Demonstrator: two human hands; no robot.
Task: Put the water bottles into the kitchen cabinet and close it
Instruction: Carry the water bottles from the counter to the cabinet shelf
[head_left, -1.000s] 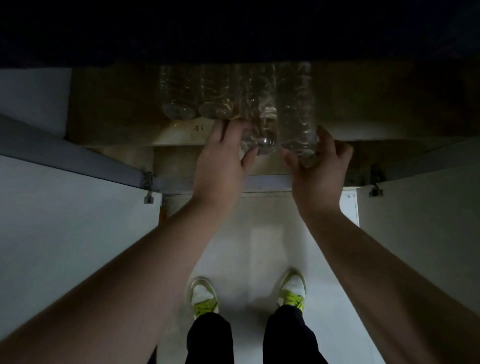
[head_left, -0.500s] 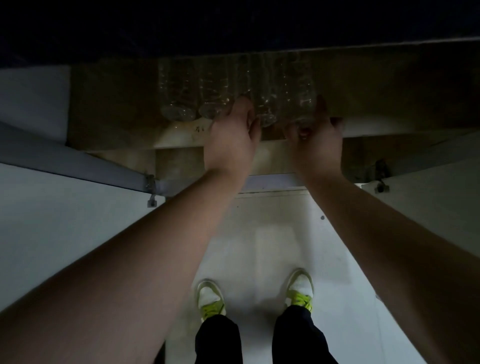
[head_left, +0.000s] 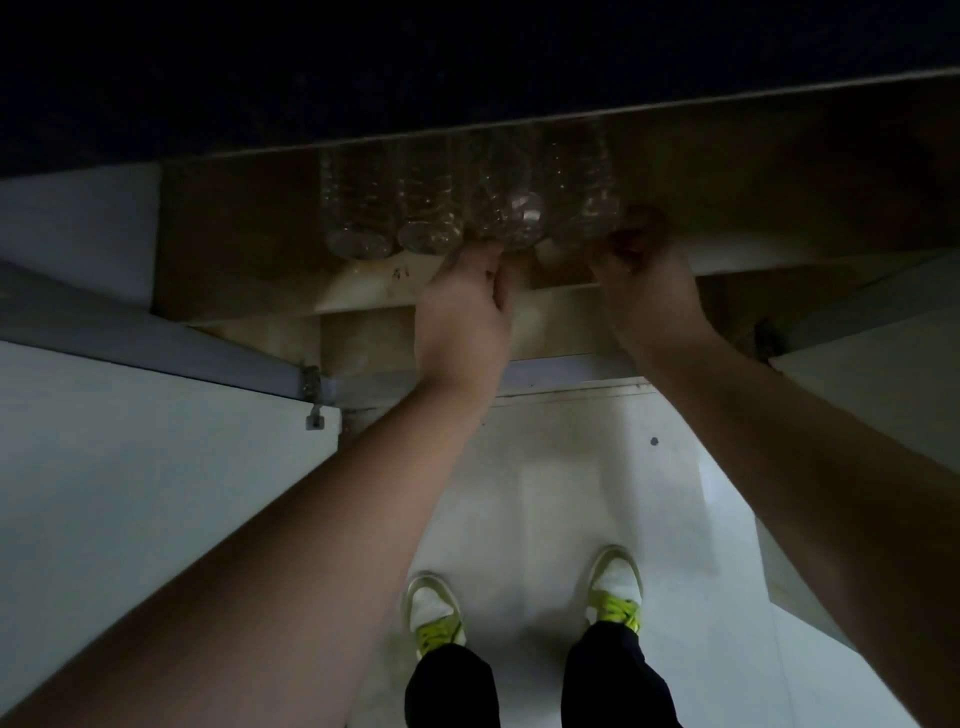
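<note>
Four water bottles (head_left: 467, 208) lie on the cabinet shelf (head_left: 374, 286) just beyond both hands; left hand (head_left: 462, 317) and right hand (head_left: 644, 280) grip unclear; both doors (head_left: 130, 441) remain open.

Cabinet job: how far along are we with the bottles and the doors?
Done: four clear water bottles lie side by side on the cabinet shelf. In hand: the left hand and right hand are at the near ends of the two rightmost bottles, apparently seating them; the grip is too dark to judge. Left: both doors, the left door and right door, stand open and need closing.
</note>
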